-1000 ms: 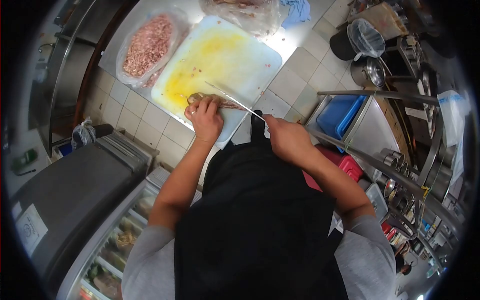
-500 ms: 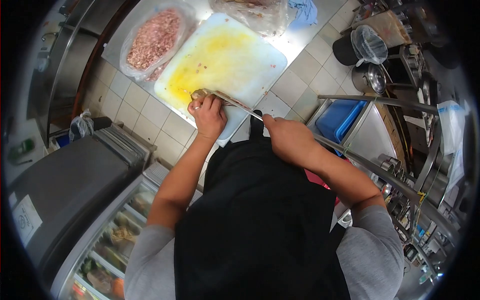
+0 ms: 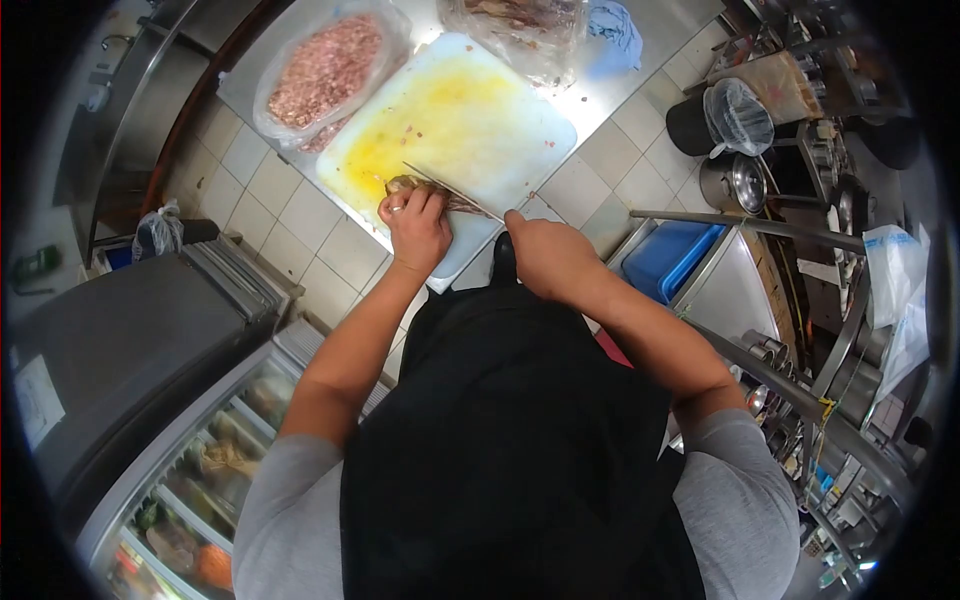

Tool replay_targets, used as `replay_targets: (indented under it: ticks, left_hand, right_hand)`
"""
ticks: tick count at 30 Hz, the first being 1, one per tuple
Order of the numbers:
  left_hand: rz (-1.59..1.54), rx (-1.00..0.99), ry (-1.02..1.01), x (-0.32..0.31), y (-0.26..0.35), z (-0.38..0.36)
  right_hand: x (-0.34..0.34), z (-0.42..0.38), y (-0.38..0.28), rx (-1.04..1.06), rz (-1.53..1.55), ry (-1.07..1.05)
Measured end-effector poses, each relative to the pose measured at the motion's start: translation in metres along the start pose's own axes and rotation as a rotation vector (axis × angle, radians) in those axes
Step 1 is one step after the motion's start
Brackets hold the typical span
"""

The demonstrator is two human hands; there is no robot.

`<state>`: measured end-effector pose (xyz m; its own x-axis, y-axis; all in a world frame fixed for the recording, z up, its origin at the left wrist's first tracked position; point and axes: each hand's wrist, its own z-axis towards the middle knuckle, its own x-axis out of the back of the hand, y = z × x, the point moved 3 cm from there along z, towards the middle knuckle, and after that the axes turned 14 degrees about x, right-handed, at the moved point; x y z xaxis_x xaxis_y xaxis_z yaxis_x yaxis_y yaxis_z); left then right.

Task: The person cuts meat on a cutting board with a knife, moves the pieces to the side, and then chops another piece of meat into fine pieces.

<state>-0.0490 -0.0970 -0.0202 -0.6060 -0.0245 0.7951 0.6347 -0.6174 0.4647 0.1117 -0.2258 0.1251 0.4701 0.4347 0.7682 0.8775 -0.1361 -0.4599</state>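
My left hand (image 3: 418, 232) presses a brownish piece of meat (image 3: 404, 184) onto the near part of the white cutting board (image 3: 480, 125), its fingers curled over the piece. In my right hand (image 3: 552, 258) is a knife (image 3: 450, 188), its handle mostly hidden by the fist. The thin blade slants across the meat just beyond my left fingers, tip toward the far left. Whether the edge has gone into the meat cannot be made out. Yellow stains and a few small meat bits mark the board.
Left of the board lies a clear bag of chopped pink meat (image 3: 325, 72). Behind it are another plastic bag (image 3: 520, 30) with dark pieces and a blue cloth (image 3: 614, 40). A metal rail (image 3: 760, 232) and blue tray (image 3: 668, 258) stand to the right, a glass-topped food case (image 3: 190, 470) to the left.
My right hand and the knife handle have shifted slightly left and toward the board. The blade now shows as a thinner line, its tip farther out past the meat. My left hand stays on the piece.
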Motion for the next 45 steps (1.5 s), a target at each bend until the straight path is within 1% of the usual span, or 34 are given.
replay_targets:
  ticks: [2, 4, 7, 10, 12, 14, 16, 19, 21, 23, 25, 28, 29, 31, 32, 34, 35, 37, 38, 40, 43, 45]
  left_hand:
    - [-0.002, 0.005, -0.047, 0.000, -0.001, -0.003]
    - [-0.013, 0.012, -0.034, -0.002, 0.000, -0.004]
    - [-0.016, 0.016, -0.020, -0.001, -0.003, -0.003]
    - [-0.002, -0.001, -0.036, -0.004, -0.004, -0.003]
    - [0.020, -0.008, -0.057, -0.005, -0.005, -0.004]
    - [0.042, 0.014, -0.065, -0.002, -0.001, -0.002]
    - [0.041, 0.016, -0.040, -0.004, 0.000, -0.002]
    - [0.041, 0.039, -0.011, -0.004, -0.002, -0.003]
    - [0.015, 0.004, 0.015, -0.004, -0.002, -0.003]
    - [0.018, 0.018, 0.030, -0.003, -0.002, -0.006]
    - [0.035, 0.032, -0.026, -0.003, 0.001, -0.003]
    - [0.044, 0.016, -0.036, -0.001, -0.001, -0.002]
    - [0.049, 0.005, -0.039, 0.000, -0.004, -0.006]
    - [-0.029, -0.010, -0.057, 0.002, -0.004, 0.001]
    - [-0.038, -0.017, -0.087, 0.007, -0.004, 0.001]
    - [-0.050, -0.032, -0.098, 0.015, -0.005, 0.002]
    - [-0.060, -0.053, -0.107, 0.016, -0.006, 0.002]
    - [-0.055, -0.026, -0.117, 0.018, -0.010, 0.002]
    - [-0.077, -0.025, -0.103, 0.020, -0.008, 0.004]
    - [-0.104, -0.024, -0.088, 0.018, -0.010, 0.007]
    - [-0.112, -0.012, -0.090, 0.010, -0.017, 0.004]
    - [-0.046, -0.030, -0.081, 0.006, -0.018, 0.003]
  right_hand:
    - [-0.003, -0.005, 0.000, -0.012, 0.018, -0.023]
    - [-0.008, -0.023, 0.009, -0.044, 0.033, 0.025]
    - [-0.008, -0.037, 0.015, -0.049, 0.002, -0.038]
    - [-0.010, -0.010, 0.010, -0.005, 0.007, 0.021]
    - [-0.014, 0.022, 0.006, -0.010, 0.028, 0.039]
    - [-0.018, 0.033, 0.011, -0.005, 0.033, 0.056]
    - [-0.021, 0.036, 0.012, 0.041, 0.045, 0.050]
    - [-0.017, 0.000, 0.021, 0.038, 0.009, 0.043]
    - [-0.020, -0.011, 0.031, 0.039, -0.010, -0.001]
    - [-0.032, 0.001, 0.036, 0.027, -0.018, -0.044]
    - [-0.040, 0.041, 0.034, 0.047, 0.008, 0.037]
    - [-0.029, 0.080, 0.023, 0.072, 0.011, 0.056]
    - [-0.035, 0.084, 0.030, 0.071, 0.019, 0.065]
    - [-0.037, 0.089, 0.051, 0.154, 0.064, 0.118]
    - [-0.036, 0.086, 0.063, 0.153, 0.061, 0.121]
    - [-0.029, 0.073, 0.070, 0.251, 0.161, 0.197]
    - [-0.029, 0.066, 0.070, 0.256, 0.160, 0.185]
    - [-0.017, 0.045, 0.055, 0.156, 0.084, 0.193]
    - [-0.009, 0.035, 0.043, 0.159, 0.081, 0.189]
    - [0.002, 0.017, 0.027, 0.037, 0.022, 0.197]
    - [-0.001, 0.003, 0.022, 0.004, 0.000, 0.204]
    - [-0.002, -0.006, 0.017, -0.011, -0.013, 0.179]
